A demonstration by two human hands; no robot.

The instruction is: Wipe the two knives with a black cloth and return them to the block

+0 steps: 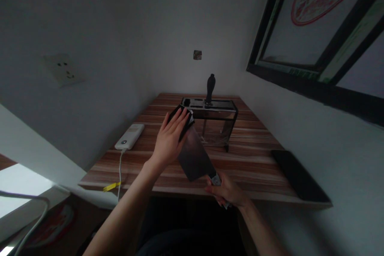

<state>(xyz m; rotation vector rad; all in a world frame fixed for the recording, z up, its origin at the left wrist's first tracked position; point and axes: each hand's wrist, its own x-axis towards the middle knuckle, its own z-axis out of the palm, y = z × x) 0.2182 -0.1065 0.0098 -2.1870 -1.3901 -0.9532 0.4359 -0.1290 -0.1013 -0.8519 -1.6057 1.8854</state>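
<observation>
One cleaver (pixel 195 156), left hand (pixel 169 140) atop, right hand (pixel 226 192) at table edge (pixel 270 196)

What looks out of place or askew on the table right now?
Nothing spilled or broken. The cleaver is gripped by the right hand, the left hand pressing a dark cloth on its blade. Only the cable from the power bank dangles off the table front.

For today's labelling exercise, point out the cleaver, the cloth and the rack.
cleaver (pixel 195 160): head view, middle of the blade.
cloth (pixel 175 113): head view, its upper left corner.
rack (pixel 225 105): head view, right part of its top.
</observation>
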